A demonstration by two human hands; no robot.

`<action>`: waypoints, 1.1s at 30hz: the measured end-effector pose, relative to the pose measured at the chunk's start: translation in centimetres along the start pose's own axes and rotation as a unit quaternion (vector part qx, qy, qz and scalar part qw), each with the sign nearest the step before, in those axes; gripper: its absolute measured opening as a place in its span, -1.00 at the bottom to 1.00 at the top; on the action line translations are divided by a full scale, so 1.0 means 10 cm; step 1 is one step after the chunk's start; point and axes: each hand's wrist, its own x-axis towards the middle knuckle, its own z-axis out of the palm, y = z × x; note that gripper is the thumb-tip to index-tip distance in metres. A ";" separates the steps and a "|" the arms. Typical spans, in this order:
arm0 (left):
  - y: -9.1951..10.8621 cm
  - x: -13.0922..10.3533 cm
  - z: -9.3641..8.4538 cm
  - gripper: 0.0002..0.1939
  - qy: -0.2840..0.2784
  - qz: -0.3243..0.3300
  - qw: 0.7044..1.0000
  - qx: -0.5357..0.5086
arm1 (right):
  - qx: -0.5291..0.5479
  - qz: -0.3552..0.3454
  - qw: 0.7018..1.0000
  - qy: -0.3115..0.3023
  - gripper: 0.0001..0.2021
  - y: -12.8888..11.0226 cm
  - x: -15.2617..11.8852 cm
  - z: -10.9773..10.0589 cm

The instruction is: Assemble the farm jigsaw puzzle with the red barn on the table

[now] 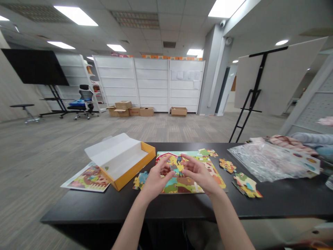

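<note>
My left hand and my right hand are close together over a colourful farm-picture puzzle board. Their curled fingers and thumbs meet the edges of a small jigsaw puzzle piece with yellow and blue on it. Some left fingertips are hidden behind the hand, and the piece's outline blends with the board's picture. Beside my left hand lie several loose puzzle pieces. To the right of the board are more: an orange one, a stack and some at the top edge.
An open yellow box with a white lid flap stands at the left, partly over a printed picture sheet. Clear plastic packaging lies at the right of the black table, near rolled fabric.
</note>
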 end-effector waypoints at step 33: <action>0.02 -0.02 0.00 -0.35 0.005 -0.021 0.994 -0.106 | 0.031 0.006 0.999 0.015 -0.36 -0.08 -0.02 0.09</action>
